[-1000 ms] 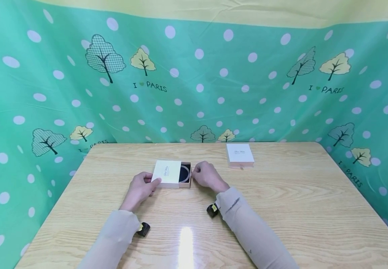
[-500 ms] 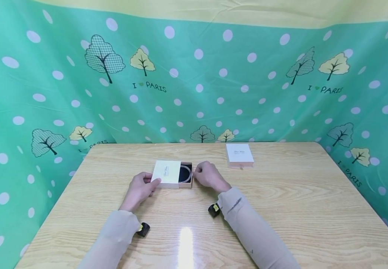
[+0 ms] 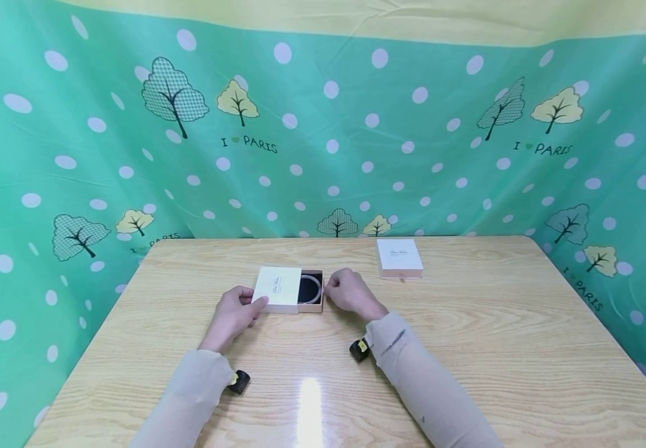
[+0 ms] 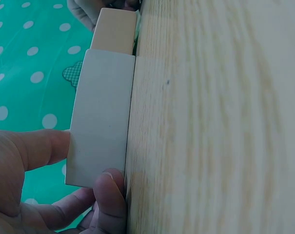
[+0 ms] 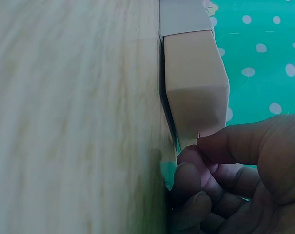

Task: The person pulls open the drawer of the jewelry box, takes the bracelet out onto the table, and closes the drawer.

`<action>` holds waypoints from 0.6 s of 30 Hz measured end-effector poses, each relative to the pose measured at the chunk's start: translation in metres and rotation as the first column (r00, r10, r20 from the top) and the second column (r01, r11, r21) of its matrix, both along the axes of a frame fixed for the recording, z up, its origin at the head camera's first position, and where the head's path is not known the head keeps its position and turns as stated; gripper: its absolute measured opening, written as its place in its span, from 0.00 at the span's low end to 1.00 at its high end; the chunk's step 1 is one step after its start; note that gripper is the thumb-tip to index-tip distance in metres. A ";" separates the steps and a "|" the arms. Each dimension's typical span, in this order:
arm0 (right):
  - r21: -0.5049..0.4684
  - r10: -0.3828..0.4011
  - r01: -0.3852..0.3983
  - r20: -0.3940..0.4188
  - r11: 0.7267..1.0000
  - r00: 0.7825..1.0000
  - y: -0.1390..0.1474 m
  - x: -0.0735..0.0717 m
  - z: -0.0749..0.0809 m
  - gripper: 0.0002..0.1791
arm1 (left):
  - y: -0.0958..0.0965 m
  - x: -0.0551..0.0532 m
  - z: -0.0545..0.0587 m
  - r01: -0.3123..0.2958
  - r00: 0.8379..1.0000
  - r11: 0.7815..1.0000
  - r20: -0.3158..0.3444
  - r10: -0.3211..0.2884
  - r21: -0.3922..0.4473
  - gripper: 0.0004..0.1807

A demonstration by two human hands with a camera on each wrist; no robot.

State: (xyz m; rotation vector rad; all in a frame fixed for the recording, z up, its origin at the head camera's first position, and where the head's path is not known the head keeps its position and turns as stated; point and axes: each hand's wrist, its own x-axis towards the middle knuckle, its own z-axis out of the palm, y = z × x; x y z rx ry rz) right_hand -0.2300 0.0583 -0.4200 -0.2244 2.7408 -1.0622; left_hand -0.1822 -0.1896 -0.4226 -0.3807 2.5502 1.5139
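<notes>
Gripping the left end of a white box cover (image 3: 276, 289) with the left hand (image 3: 237, 314): thumb on top near the front corner, fingers bent about the end. Pinching at the right end of the box's pinkish tray (image 5: 196, 63) with the right hand (image 3: 350, 294): thumb against finger, a thin sliver at the tips, too small to identify. Other fingers of that hand curled in.

Box lying flat on the table (image 3: 468, 373), left of the middle, between both hands. Tray partly out of the cover on the right side. In the exposed part, a pale ring (image 3: 319, 289) around a dark, rounded middle; left portion hidden under the cover. Small dark print on the cover, turned sideways.

Farther back and to the right, well apart from the hands: a second box (image 3: 399, 255), white on top, pinkish below, printed likewise. Black devices (image 3: 239, 382) at both wrists, by pale cuffs (image 3: 207, 367). Behind the table, a green curtain (image 3: 412, 130) with white dots, trees and "PARIS" lettering. On the near tabletop, a bright streak of reflected light.
</notes>
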 end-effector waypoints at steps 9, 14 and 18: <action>0.003 -0.005 0.005 0.004 1.000 1.000 0.002 -0.001 -0.003 0.11 | 0.000 0.001 0.001 0.001 1.000 1.000 -0.005 -0.001 -0.003 0.24; 0.008 -0.007 0.007 0.010 1.000 1.000 0.002 -0.002 -0.002 0.10 | -0.001 0.002 0.001 0.004 1.000 1.000 -0.003 -0.004 0.000 0.24; 0.006 -0.013 0.013 0.014 1.000 1.000 0.002 -0.002 -0.002 0.10 | -0.001 0.002 0.001 0.006 1.000 1.000 0.000 -0.006 -0.003 0.24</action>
